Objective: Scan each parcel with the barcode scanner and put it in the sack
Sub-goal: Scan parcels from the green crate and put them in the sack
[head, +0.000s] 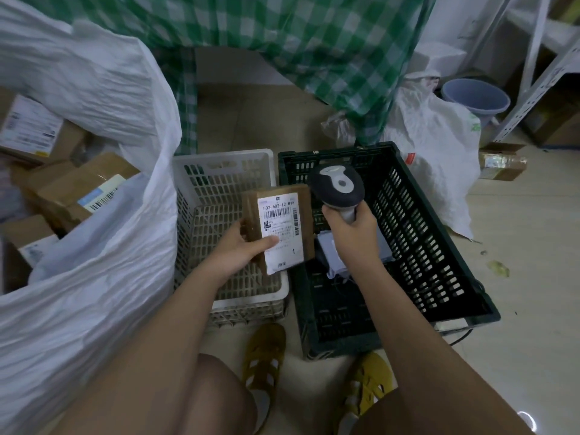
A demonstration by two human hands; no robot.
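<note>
The brown cardboard parcel (279, 224) carries a white shipping label reading "502-602-12 815" above a barcode, with a large "1" near the label's lower edge; the smaller print is too fine to read. The left hand (243, 248) is closed on the parcel's lower left corner, thumb pressed across the label and fingers behind, holding it tilted over the white slotted basket (219, 183). Just right of that grip, the right hand (351, 229) is wrapped tight around the handle of the barcode scanner (339, 186), whose dark head sits beside the parcel's top right corner. Below the scanner hand stands one dark green crate (439, 246) with a grey item in it. Left of the parcel hand, the open white sack (94, 246) shows at least four boxes with labels inside.
</note>
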